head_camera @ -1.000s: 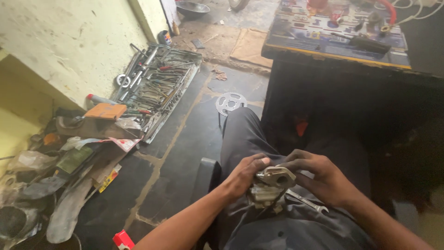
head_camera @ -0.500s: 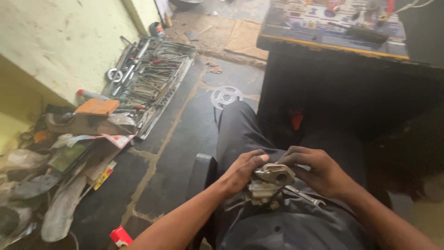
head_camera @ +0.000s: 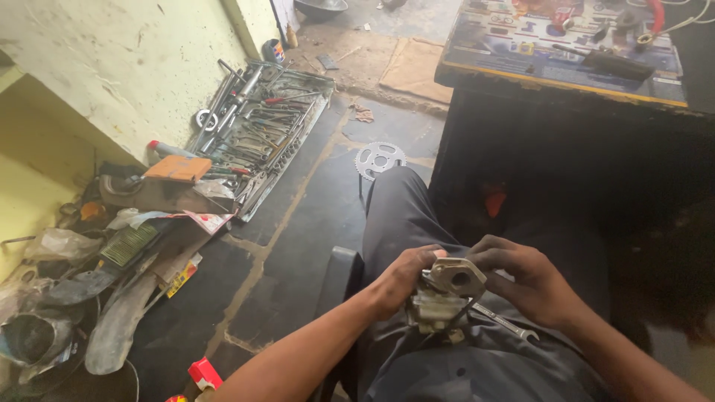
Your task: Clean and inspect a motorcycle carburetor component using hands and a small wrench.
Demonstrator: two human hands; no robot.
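Your left hand [head_camera: 402, 279] and right hand [head_camera: 525, 283] both grip the grey cast-metal carburettor body [head_camera: 447, 294] (wrench underneath), which could slip off your lap.

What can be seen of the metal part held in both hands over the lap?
The metal part is a small, pale grey cast piece, dull and grimy, with a rounded flange on top that has a hole through its middle and a blocky body below. It sits above the lap, gripped by the left hand on one side and the right hand on the other. A thin wire loops at its side, and a spanner lies just beneath it.
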